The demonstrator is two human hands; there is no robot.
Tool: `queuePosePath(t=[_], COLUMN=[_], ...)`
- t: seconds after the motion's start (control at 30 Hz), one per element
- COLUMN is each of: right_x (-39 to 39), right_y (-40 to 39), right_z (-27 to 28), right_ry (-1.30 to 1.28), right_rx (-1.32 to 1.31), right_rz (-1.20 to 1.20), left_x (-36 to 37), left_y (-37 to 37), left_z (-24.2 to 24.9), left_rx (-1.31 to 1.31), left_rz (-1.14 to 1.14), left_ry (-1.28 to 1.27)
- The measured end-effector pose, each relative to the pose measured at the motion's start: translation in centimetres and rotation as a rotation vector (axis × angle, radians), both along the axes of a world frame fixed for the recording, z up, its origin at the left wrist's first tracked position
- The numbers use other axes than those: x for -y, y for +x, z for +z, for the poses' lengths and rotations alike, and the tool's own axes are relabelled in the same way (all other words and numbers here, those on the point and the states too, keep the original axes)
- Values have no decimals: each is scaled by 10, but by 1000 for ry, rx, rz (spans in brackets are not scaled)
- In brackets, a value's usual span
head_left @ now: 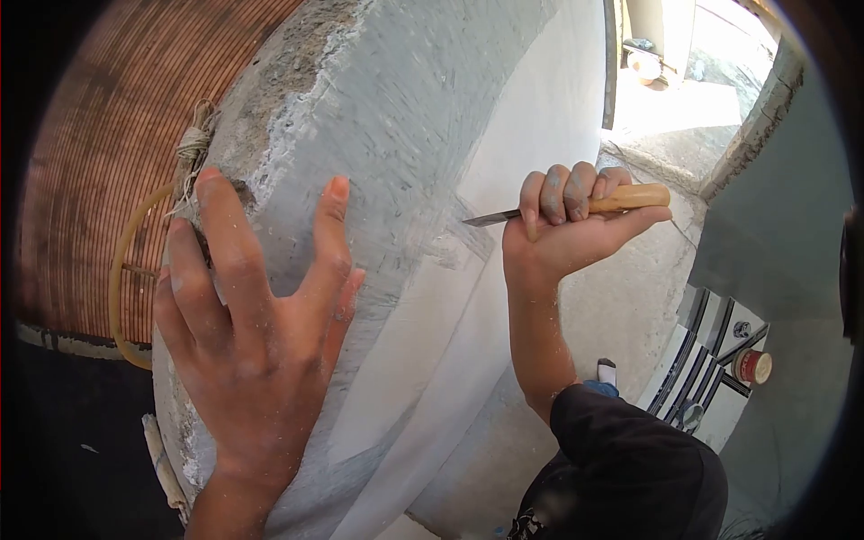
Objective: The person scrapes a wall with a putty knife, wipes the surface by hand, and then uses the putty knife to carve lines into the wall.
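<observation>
My left hand (261, 333) is spread, its fingertips near the rough edge of a large curved grey-and-white plastered surface (396, 153). It holds nothing that I can see. In my right hand (571, 216) is a tool with a pale wooden handle (643, 196). Its narrow dark blade (490, 219) points left from the fist, with the tip over the plastered surface. Whether the tip touches the surface cannot be made out. Grey smears mark the right fingers.
Ribbed copper-brown material (99, 162) lies at the left, beside a yellowish hose (120, 279) and tied cord (193, 142). At the lower right, a red container (751, 366) stands on a black-and-white striped surface (706, 360). A concrete floor (621, 297) shows below.
</observation>
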State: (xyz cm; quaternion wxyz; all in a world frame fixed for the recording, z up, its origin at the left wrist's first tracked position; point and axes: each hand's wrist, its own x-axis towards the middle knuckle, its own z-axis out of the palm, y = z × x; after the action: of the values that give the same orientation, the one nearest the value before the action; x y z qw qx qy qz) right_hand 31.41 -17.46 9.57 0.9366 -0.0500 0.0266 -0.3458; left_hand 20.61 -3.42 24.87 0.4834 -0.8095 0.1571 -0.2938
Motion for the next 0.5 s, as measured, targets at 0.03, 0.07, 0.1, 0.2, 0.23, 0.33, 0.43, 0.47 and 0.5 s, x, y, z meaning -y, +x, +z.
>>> queuePosePath(t=[0.03, 0.07, 0.1, 0.2, 0.23, 0.33, 0.43, 0.47, 0.5], right_x=[-15, -23, -13, 3, 10, -24, -10, -5, 2], right_y=[1, 4, 4, -3, -3, 2, -1, -5, -5], right_z=[2, 2, 2, 6, 8, 3, -4, -3, -3], right_ry=[-3, -1, -34, -25, 72, 57, -10, -12, 66], right_rx=[-16, -28, 12, 40, -20, 5, 95, 114, 36], right_rz=[46, 84, 180, 0, -24, -37, -10, 17, -11], left_x=[0, 0, 2, 5, 5, 4, 4, 4, 3], left_y=[-1, -1, 0, 0, -1, 0, 0, 0, 1], left_z=[-1, 0, 1, 2, 2, 3, 3, 3, 3], left_rx=[-4, -3, -2, -3, -4, -8, -6, -10, -8], left_rz=[5, 2, -4, 17, 17, 16, 5, 3, 0], left_ry=[-2, 1, 10, 16, 21, 29, 38, 36, 29])
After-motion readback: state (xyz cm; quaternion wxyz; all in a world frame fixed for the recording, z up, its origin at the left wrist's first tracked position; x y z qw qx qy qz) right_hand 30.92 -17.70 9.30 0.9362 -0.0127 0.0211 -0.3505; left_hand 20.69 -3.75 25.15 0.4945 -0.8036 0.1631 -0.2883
